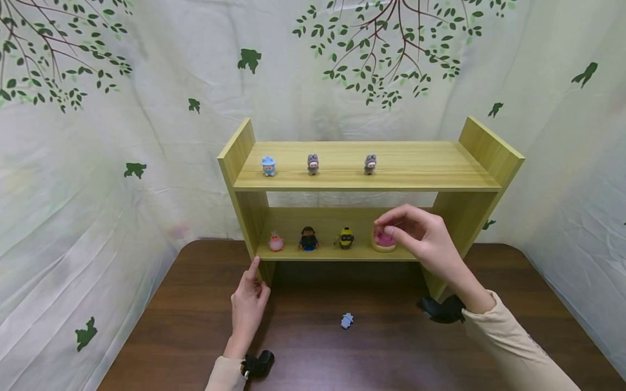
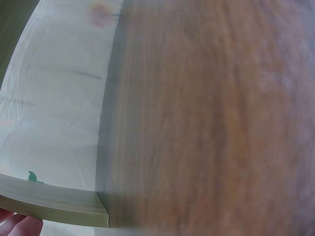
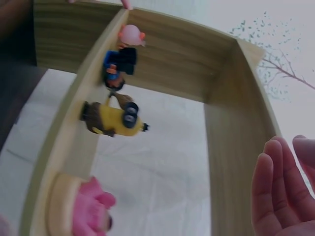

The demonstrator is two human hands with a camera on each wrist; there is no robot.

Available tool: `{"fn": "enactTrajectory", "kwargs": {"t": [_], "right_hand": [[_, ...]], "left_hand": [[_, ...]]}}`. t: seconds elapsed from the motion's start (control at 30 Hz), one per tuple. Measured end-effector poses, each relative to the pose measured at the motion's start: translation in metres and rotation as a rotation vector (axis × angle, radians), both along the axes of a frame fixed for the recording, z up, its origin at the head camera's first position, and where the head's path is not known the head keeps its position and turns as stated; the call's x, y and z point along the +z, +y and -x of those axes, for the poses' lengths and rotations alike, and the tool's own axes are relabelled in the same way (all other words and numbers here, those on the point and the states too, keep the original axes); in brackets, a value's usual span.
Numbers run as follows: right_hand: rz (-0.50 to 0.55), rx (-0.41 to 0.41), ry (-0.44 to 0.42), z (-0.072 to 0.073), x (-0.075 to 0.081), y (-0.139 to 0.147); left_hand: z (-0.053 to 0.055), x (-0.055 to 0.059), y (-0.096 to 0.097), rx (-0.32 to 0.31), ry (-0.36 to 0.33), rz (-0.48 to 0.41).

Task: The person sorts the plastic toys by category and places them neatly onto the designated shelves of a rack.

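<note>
My right hand [image 1: 415, 233] is at the right part of the lower shelf, thumb and forefinger loosely bent near a pink figure [image 3: 91, 209] on a round yellowish base [image 3: 61, 204]. In the right wrist view, the fingers [image 3: 275, 187] are apart from that figure and nothing shows between them. My left hand [image 1: 246, 304] is at the shelf unit's left front, its straight forefinger touching the corner of the wooden shelf unit [image 1: 367, 198]. Left of the pink figure stand a yellow figure with goggles [image 1: 346, 238], a dark-haired figure [image 1: 308, 239] and a pink bird-like figure [image 1: 276, 241].
Along the upper shelf are a blue-hatted figure [image 1: 268, 166] and two grey rabbit-eared figures, one left [image 1: 313, 164] and one right [image 1: 370, 164]. A small light-blue figure [image 1: 347, 321] lies on the brown table [image 1: 186, 326] before the unit. Leaf-printed cloth [image 1: 171, 163] hangs behind.
</note>
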State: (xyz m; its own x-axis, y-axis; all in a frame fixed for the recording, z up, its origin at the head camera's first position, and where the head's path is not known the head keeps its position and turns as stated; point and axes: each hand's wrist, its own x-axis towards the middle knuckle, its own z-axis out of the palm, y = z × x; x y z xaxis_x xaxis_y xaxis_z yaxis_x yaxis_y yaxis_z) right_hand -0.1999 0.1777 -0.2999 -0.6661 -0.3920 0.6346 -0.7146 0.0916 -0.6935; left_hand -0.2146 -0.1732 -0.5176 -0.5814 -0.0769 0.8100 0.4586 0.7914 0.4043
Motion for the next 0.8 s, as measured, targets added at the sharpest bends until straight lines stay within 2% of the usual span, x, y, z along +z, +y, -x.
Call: {"fn": "enactTrajectory", "kwargs": {"t": [0.43, 0.8], "right_hand": [[-0.069, -0.02, 0.002, 0.0, -0.03, -0.006], [-0.122, -0.028, -0.043, -0.002, -0.047, -0.008]], "left_hand": [[0.0, -0.001, 0.0, 0.001, 0.001, 0.003], [0.0, 0.0, 0.0, -0.002, -0.005, -0.006]]}}
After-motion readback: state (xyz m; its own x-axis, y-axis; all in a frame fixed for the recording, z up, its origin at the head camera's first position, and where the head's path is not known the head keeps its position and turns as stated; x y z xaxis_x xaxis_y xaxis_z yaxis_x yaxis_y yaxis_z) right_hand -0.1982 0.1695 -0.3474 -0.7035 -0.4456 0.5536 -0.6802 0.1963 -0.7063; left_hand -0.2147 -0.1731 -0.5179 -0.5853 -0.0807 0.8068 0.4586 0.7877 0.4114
